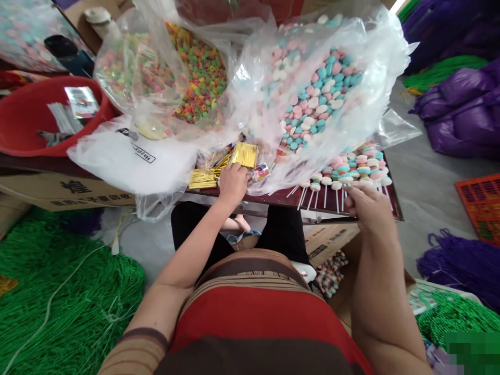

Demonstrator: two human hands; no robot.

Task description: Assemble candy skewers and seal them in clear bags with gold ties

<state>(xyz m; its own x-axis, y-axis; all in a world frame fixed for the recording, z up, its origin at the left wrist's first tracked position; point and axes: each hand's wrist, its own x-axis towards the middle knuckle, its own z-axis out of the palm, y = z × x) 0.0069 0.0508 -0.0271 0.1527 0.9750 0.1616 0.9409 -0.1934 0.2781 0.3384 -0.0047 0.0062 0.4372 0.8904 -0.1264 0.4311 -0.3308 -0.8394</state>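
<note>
My left hand (233, 183) rests at the table's front edge, its fingers bent and drawn together among gold twist ties (203, 178) and small printed bags (261, 172). What its fingertips hold, if anything, is hidden. Another bundle of gold ties (245, 154) lies just beyond the fingers. At the right, my right hand (369, 205) is closed at the white sticks of the candy skewers, its fingers round a stick. These candy skewers (344, 174), threaded with pink, blue and white pieces, lie in a row with their sticks over the table edge.
Behind stand open clear bags of colourful ring candies (201, 73) and of pink, blue and white candies (312, 104). A red basin (23, 117) and a white plastic bag (133, 156) sit at the left. Green cords (78, 291) and a carton (344, 271) are below.
</note>
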